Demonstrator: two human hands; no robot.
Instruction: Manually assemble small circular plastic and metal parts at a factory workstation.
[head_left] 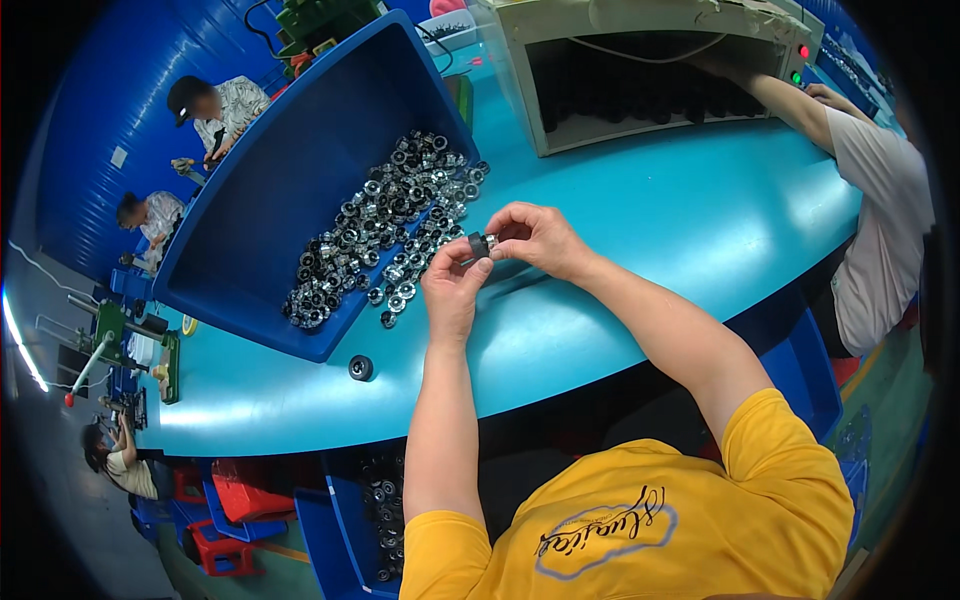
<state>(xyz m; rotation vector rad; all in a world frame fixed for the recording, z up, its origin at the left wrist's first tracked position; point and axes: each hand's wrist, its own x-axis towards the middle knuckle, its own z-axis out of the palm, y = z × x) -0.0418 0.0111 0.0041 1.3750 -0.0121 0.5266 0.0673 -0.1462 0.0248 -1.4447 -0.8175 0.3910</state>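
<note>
Above the turquoise table, both my hands meet at a small black roller (477, 245). My left hand (452, 290) is closed, pinching its black outer ring between thumb and fingers. From the right, my right hand (545, 243) grips a small silver metal piece (491, 241) at the roller's end; whether that piece sits inside the ring or only touches it I cannot tell. Beyond my hands, a heap of silver-and-black metal hubs (400, 205) spills out of a tilted blue bin (260, 200). A single black wheel (361, 367) rests on the table left of my left forearm.
A cream metal box (520, 90) with a dark opening stands at the back; a co-worker's arm (790, 105) reaches into it. A green hand press (115, 340) is at the far left. Below the table edge sits a blue crate (345, 530) of black parts. The turquoise table (620, 220) curves rightward.
</note>
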